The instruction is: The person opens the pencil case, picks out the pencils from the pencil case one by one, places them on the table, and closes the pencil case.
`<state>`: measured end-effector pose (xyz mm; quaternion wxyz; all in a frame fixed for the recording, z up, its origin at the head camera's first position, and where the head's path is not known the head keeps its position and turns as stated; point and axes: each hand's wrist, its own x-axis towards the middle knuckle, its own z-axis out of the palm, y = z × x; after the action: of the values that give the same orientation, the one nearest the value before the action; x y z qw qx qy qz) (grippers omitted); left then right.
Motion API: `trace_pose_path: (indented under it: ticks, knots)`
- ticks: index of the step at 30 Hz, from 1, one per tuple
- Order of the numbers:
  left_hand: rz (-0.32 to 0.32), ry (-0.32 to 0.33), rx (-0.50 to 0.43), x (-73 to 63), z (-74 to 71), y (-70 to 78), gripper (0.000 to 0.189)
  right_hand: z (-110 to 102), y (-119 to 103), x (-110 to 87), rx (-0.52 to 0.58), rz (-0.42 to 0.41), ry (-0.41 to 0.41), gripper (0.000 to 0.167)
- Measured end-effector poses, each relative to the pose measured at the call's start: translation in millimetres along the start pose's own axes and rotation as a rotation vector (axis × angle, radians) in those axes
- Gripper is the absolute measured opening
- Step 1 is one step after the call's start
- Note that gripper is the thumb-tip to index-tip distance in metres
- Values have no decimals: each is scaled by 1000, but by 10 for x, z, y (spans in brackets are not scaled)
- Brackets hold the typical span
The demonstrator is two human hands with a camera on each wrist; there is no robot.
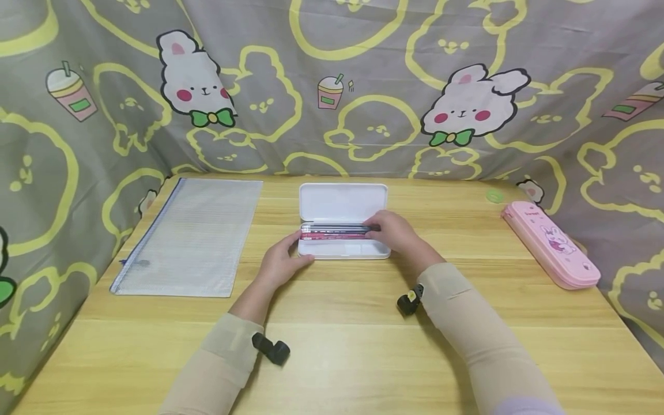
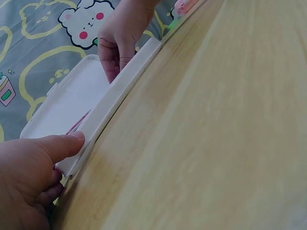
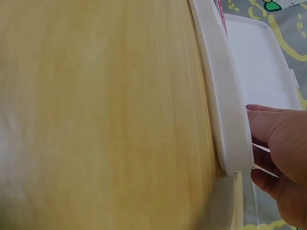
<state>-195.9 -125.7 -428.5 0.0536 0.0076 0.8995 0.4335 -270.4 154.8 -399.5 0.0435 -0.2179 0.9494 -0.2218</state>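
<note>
A white pencil case (image 1: 342, 202) stands with its lid raised on the wooden table. Dark pencils (image 1: 339, 229) and red ones lie lengthwise in its tray. My left hand (image 1: 280, 262) grips the tray's left end; in the left wrist view the thumb lies over the front rim, with the other fingers curled at the end wall. From the right, my right hand (image 1: 396, 233) reaches over the tray's end and pinches the pencils' right ends between thumb and fingers. The tray's front wall (image 2: 120, 86) hides these fingertips in the left wrist view.
A translucent mesh zip pouch (image 1: 192, 236) with a blue edge lies at the left. On the right is a pink pencil pouch (image 1: 552, 245) with a rabbit picture, and behind it a small green ring (image 1: 494, 196). A patterned curtain (image 1: 373, 127) hangs along the table's back.
</note>
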Motion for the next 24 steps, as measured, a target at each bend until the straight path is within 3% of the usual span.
trace_pose_path:
  ticks: [14,24]
  knots:
    - [-8,5,4,-15,0,10,77,43,9,-39,7,-4,21,19]
    - [3,11,4,-38,15,21,77,30,36,-65,127,77,1,23]
